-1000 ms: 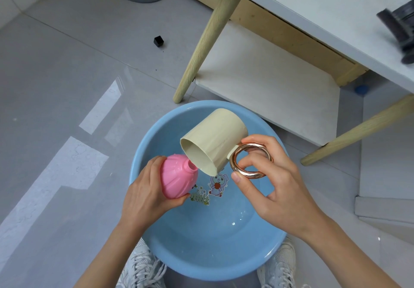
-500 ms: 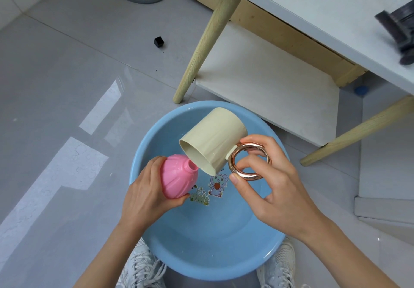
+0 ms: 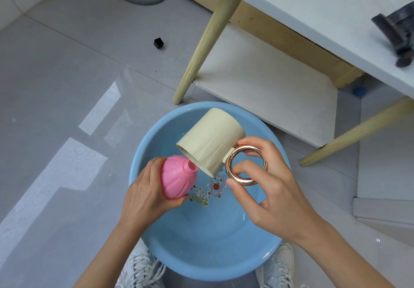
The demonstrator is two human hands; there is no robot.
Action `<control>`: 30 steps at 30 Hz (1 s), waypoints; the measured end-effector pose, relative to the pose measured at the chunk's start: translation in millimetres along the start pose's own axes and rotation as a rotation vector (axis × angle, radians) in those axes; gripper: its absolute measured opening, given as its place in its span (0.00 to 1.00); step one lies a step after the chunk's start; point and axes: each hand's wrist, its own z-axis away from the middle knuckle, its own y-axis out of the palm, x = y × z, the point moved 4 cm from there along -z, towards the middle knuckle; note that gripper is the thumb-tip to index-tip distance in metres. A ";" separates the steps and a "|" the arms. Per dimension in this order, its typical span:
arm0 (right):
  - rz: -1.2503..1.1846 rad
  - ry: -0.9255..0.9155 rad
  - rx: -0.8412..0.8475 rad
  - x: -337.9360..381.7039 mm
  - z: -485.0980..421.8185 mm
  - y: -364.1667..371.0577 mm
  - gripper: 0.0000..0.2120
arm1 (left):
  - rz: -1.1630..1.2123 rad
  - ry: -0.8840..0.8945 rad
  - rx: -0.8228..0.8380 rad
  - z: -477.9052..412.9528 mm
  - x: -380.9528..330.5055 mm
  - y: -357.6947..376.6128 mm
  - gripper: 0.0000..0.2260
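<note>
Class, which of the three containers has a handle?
The cream mug, with its rose-gold ring handle; the pink bottle and blue basin have none.

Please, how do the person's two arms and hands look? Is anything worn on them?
The left forearm and right forearm are bare; no sleeve shows. The left hand and right hand wear no gloves; no ring, watch or bracelet is visible. The visible nails are short and unpainted. White laced sneakers are worn.

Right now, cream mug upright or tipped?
Tipped. The cream mug leans far over, mouth down-left toward the pink bottle; the right hand grips its ring handle.
</note>
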 end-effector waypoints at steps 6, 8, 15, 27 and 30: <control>0.027 -0.024 0.003 2.5 -0.4 0.0 0.09 | -0.002 -0.003 0.003 -0.3 0.7 0.5 0.43; 0.037 -0.031 0.004 3.8 -0.2 -0.1 0.09 | -0.003 -0.005 0.004 -0.2 1.2 0.4 0.43; 0.079 -0.065 0.002 8.6 -0.8 -2.1 0.09 | -0.009 -0.006 0.008 -0.4 1.2 0.6 0.43; -0.186 0.090 -0.035 -5.8 2.6 4.0 0.08 | 0.000 0.007 0.003 -1.0 0.0 1.1 0.43; -0.431 0.338 -0.090 -17.1 1.3 5.7 0.09 | 0.000 0.009 0.004 -0.9 -0.6 1.0 0.43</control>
